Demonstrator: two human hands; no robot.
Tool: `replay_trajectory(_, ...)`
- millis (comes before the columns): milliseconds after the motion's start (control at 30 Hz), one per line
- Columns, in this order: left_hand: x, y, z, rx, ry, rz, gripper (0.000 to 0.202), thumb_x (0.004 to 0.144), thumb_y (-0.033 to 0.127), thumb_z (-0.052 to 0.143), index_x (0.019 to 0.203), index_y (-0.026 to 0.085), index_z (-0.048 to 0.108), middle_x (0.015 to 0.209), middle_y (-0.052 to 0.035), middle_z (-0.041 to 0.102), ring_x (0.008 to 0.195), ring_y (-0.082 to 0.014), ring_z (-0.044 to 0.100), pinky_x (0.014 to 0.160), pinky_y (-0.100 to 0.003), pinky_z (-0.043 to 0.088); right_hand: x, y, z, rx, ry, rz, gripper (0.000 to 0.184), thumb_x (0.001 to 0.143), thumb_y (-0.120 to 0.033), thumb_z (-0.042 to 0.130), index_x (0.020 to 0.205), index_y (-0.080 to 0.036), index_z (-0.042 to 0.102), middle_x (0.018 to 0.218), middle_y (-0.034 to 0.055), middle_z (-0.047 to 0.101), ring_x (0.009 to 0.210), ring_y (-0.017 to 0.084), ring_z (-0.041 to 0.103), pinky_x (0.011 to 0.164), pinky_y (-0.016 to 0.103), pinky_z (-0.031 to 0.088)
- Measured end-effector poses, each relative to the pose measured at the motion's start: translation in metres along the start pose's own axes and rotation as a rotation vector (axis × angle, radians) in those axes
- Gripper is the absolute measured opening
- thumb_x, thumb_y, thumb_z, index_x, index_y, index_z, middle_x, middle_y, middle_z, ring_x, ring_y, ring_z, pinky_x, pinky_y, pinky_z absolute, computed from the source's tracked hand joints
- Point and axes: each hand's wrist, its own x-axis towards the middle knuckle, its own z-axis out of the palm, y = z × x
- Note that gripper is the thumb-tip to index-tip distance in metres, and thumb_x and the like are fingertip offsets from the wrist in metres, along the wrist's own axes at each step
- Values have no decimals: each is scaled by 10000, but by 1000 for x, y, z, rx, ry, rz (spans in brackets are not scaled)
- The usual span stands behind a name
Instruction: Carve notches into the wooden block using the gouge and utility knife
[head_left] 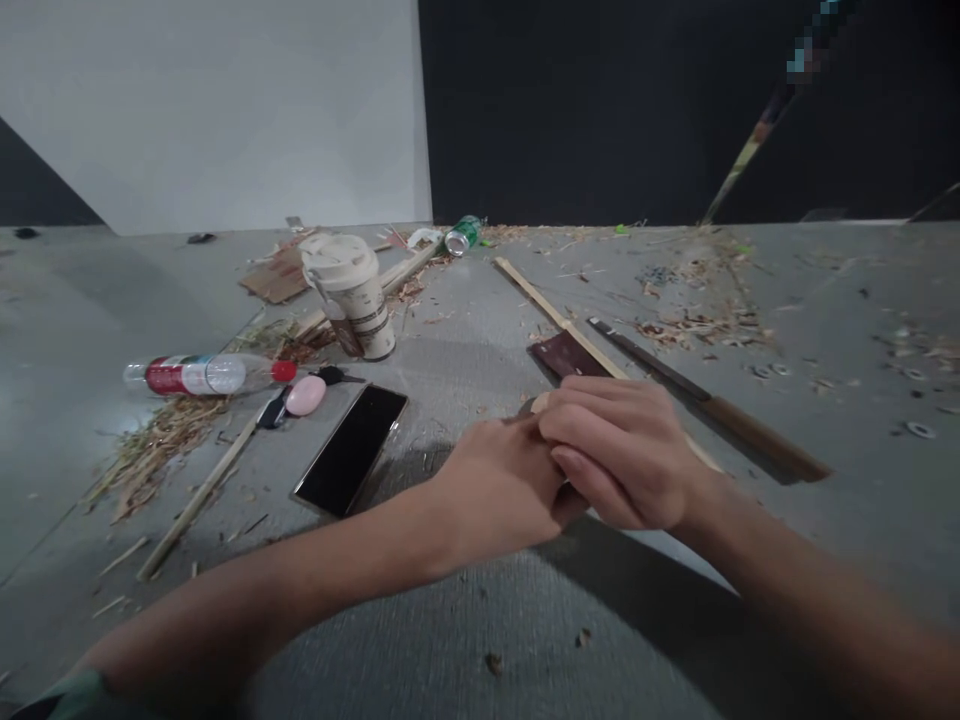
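My left hand and my right hand meet in front of me, the right fingers curled over the left. Both are closed. A small pale and grey edge shows at the far side of the knuckles; what it belongs to is hidden between the hands. Just beyond them lies a dark red booklet, with a long pale wooden strip across it. Right of that is a long dark blade-like tool with a brown wooden handle. A black smartphone lies left of my hands.
On the left stand or lie a lidded paper cup, a plastic bottle with red cap, a pink oval fob with keys, and a thin stick. A green can lies farther back. Wood shavings and washers litter the grey floor.
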Motion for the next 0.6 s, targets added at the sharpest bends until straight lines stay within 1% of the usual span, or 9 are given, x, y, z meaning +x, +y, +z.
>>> replay_trajectory(67,0,1,-1,13,-13,-7,197,1048,339,542,975,222,684,1042,-135,803,987,-361,787,800,-512,642,0,1,-1,22,-28,19,211,1058,-180,440,893,-247,554,780,40,617,697,199,504,664,375,399)
replay_trajectory(167,-1,0,0,26,-12,-3,238,1048,340,530,998,195,712,1049,-151,812,988,-366,785,805,-512,643,0,3,-1,49,-77,32,212,1092,-225,417,956,-224,580,831,45,630,731,199,533,680,362,420)
replay_trajectory(267,-1,0,0,46,-20,6,248,1027,316,535,1006,177,740,1022,-148,816,972,-359,786,800,-496,643,0,4,-2,48,-90,31,250,1126,-268,387,997,-211,593,869,49,638,763,205,542,692,361,425)
replay_trajectory(367,-1,0,-1,73,-10,13,257,1003,305,546,1011,173,766,995,-144,817,917,-345,785,766,-476,647,2,3,0,50,-88,29,285,1142,-286,372,994,-198,599,881,54,636,779,210,534,703,369,430)
replay_trajectory(500,-3,1,-1,92,20,12,298,1018,319,527,1059,171,782,947,-138,814,854,-326,781,720,-448,642,2,1,2,57,-86,40,310,1138,-286,364,984,-188,614,867,45,624,772,205,514,700,371,422)
replay_trajectory(600,-3,-2,1,74,22,17,297,1005,321,533,1020,178,793,922,-136,819,826,-326,785,700,-436,631,2,2,2,34,-69,54,347,1143,-303,355,949,-192,620,836,31,611,744,195,503,682,370,404)
